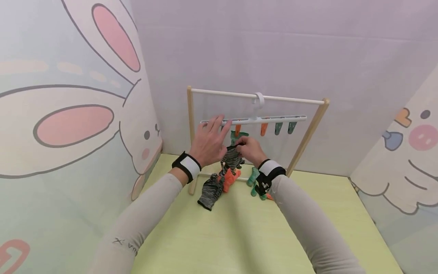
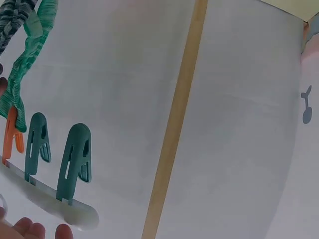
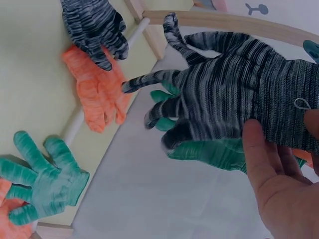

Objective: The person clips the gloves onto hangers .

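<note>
My right hand (image 1: 251,149) pinches the cuff of a black-and-grey striped knit glove (image 3: 224,89), thumb on one side and fingers on the other. The glove's fingers point down toward the table. Behind it hangs a green glove (image 2: 22,69), its cuff held by an orange clip (image 2: 10,134). My left hand (image 1: 210,142) lies over the left end of the white clip hanger (image 1: 251,121), fingers fairly straight, thumb near the striped glove. Two dark green clips (image 2: 73,162) stand on the bar by that hand, with nothing in them.
The hanger hooks onto the white rod of a wooden rack (image 1: 309,137). More orange and green clips (image 1: 278,128) hang at its right. On the yellow-green table (image 1: 212,236) lie another striped glove (image 1: 210,192), an orange glove (image 1: 230,179) and green gloves (image 3: 47,177).
</note>
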Action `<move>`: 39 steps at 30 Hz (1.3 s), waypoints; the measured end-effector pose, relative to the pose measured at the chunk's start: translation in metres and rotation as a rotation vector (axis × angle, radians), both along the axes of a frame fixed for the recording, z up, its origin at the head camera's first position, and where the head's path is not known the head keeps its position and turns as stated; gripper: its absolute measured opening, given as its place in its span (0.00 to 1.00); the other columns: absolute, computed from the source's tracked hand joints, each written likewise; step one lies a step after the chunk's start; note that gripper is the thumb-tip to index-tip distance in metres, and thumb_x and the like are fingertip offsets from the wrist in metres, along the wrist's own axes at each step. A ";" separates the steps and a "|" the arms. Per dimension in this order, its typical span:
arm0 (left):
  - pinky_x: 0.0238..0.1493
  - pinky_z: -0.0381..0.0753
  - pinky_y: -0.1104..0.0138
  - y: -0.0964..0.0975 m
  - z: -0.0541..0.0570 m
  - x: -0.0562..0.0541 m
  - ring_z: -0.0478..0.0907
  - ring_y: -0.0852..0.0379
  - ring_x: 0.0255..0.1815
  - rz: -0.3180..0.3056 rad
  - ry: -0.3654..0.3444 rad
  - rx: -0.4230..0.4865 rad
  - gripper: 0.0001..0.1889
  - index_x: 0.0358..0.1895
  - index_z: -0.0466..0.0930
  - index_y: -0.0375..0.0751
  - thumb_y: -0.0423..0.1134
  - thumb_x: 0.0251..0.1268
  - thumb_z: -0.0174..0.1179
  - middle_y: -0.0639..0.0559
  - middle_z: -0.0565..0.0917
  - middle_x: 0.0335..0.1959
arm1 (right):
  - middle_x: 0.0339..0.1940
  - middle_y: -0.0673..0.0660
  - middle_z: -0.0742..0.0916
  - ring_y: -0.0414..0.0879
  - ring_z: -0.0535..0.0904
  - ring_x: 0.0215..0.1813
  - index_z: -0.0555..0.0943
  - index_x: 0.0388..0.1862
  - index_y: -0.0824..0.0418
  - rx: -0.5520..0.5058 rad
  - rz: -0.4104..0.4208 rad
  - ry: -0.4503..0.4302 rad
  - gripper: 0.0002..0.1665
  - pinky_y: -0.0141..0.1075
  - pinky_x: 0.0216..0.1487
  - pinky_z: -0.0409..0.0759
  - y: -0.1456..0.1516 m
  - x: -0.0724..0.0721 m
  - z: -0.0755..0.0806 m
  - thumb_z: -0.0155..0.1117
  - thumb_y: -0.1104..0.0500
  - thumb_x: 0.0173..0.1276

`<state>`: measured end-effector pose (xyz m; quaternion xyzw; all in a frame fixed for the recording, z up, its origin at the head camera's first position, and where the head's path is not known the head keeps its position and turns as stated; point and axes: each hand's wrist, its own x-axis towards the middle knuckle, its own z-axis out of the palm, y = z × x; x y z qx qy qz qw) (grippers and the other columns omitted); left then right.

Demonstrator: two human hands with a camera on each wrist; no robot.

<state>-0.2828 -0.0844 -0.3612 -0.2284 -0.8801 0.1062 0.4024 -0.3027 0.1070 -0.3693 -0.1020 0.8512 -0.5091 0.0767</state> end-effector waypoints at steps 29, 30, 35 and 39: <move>0.69 0.66 0.42 0.011 0.042 -0.027 0.77 0.46 0.65 0.072 -0.226 -0.153 0.39 0.79 0.57 0.47 0.50 0.64 0.54 0.49 0.74 0.73 | 0.43 0.60 0.82 0.55 0.78 0.38 0.80 0.46 0.70 -0.041 -0.020 0.043 0.13 0.36 0.37 0.77 -0.012 -0.005 -0.006 0.48 0.73 0.71; 0.69 0.66 0.42 0.011 0.041 -0.027 0.77 0.46 0.65 0.066 -0.222 -0.149 0.38 0.78 0.58 0.47 0.50 0.63 0.54 0.50 0.76 0.71 | 0.43 0.60 0.82 0.54 0.77 0.37 0.80 0.47 0.71 -0.039 -0.021 0.049 0.13 0.37 0.37 0.77 -0.012 -0.004 -0.005 0.48 0.73 0.71; 0.71 0.63 0.40 0.012 0.039 -0.030 0.77 0.46 0.63 0.069 -0.203 -0.130 0.36 0.76 0.63 0.48 0.49 0.63 0.56 0.49 0.82 0.61 | 0.44 0.62 0.82 0.53 0.76 0.35 0.80 0.48 0.72 -0.036 -0.027 0.067 0.13 0.38 0.36 0.75 -0.015 -0.003 -0.004 0.49 0.73 0.71; 0.71 0.63 0.40 0.014 0.039 -0.032 0.76 0.45 0.63 0.077 -0.214 -0.114 0.33 0.72 0.67 0.49 0.49 0.63 0.55 0.47 0.81 0.59 | 0.43 0.61 0.83 0.52 0.76 0.34 0.81 0.45 0.68 -0.011 -0.045 0.064 0.12 0.35 0.34 0.73 -0.018 -0.004 -0.004 0.50 0.72 0.71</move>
